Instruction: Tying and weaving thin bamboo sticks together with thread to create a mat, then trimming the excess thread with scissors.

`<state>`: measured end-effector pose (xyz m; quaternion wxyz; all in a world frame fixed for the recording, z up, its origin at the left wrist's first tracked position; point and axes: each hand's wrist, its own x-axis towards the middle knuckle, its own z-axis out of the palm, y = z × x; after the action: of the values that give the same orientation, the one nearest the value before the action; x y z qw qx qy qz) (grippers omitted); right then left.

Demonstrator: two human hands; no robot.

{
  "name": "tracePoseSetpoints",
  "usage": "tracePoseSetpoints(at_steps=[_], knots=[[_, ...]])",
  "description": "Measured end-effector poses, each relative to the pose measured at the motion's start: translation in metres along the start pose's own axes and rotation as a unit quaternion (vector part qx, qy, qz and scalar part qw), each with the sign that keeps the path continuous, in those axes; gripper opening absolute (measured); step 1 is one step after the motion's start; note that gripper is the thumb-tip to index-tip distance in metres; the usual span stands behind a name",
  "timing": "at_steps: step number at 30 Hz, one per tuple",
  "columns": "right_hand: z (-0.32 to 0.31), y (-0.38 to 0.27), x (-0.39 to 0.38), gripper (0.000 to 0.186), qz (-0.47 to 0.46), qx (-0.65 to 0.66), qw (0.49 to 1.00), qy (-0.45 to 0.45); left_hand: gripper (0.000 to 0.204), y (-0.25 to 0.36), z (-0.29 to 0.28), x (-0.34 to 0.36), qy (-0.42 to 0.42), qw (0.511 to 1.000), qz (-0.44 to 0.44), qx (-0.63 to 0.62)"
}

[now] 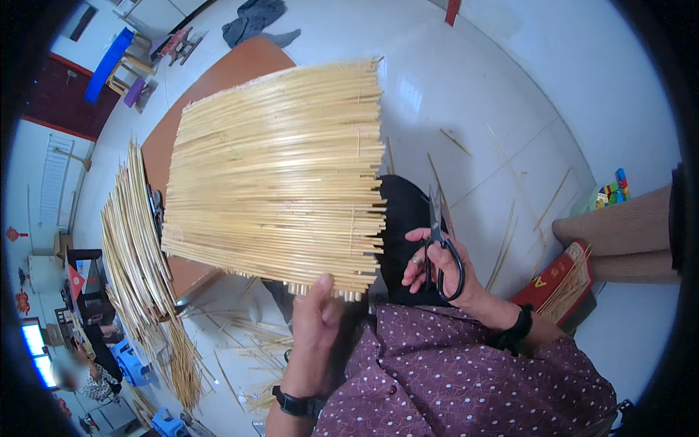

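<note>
A wide mat of pale yellow straw stalks [277, 171], laid side by side and bound with thin thread, is held up in front of me. Its right edge is uneven, with stalk ends sticking out at different lengths. My left hand [317, 317] grips the mat's near edge, thumb on top; its other fingers are mostly hidden beneath. To the right of the mat, my right hand [448, 269] holds a pair of scissors [435, 215] by the black handles. The blades point upward, apart from the mat and slightly parted.
Behind the mat is a brown tabletop [251, 58]. A large bundle of long stalks [135, 233] lies at the left. Loose stalks [502, 247] litter the tiled floor. A red box [564, 280] with stalks stands at the right. Another person [98, 371] is far left.
</note>
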<state>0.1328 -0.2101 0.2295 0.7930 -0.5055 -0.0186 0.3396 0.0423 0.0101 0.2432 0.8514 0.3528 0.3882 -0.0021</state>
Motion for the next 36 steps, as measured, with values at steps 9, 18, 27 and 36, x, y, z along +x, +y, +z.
tracePoseSetpoints(at_steps=[9, 18, 27, 36], knots=[[-0.011, -0.006, 0.0, 0.06, -0.035, 0.027, 0.999, 0.002, 0.033, 0.023, -0.026, -0.015, 0.013, 0.999, 0.003, -0.032], [0.01, -0.028, 0.019, 0.053, -0.063, -0.038, 0.996, 0.044, 0.062, 0.036, -0.034, -0.038, -0.014, 0.995, 0.1, -0.017], [-0.031, -0.05, 0.1, 0.043, -0.114, -0.055, 0.984, 0.128, 0.048, 0.012, -0.088, -0.047, 0.08, 0.99, 0.104, -0.042], [-0.05, -0.073, 0.192, 0.043, -0.069, -0.097, 0.985, 0.127, 0.042, 0.004, -0.124, -0.055, 0.055, 0.986, 0.156, -0.019]])
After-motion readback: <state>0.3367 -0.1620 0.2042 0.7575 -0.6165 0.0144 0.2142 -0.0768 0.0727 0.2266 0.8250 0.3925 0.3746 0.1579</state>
